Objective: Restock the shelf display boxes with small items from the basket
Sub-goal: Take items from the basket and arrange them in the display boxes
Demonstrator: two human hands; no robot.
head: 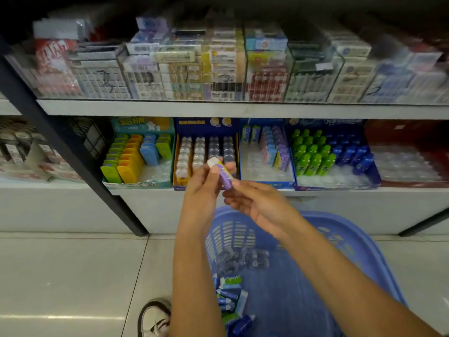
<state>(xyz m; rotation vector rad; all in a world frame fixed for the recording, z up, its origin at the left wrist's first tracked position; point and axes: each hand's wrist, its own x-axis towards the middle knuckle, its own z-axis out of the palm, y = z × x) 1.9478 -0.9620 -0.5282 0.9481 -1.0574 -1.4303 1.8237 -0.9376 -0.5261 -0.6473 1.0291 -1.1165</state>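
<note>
My left hand (202, 184) pinches a small purple eraser with a white end (222, 172), held up in front of the lower shelf. My right hand (257, 203) is just right of it, fingertips touching the eraser's lower end. Behind stands the blue display box of purple, blue and green erasers (267, 182), partly filled. Below my arms sits the blue plastic basket (352, 239) on the floor, holding loose erasers (230, 295) and several small clear round items (240, 260).
Other display boxes line the lower shelf: coloured sharpeners (138, 156) left, round items (206, 152) centre, green and blue bottles (332, 154) right. A black shelf post (73, 154) slants at left. My shoe (155, 317) is on the tiled floor.
</note>
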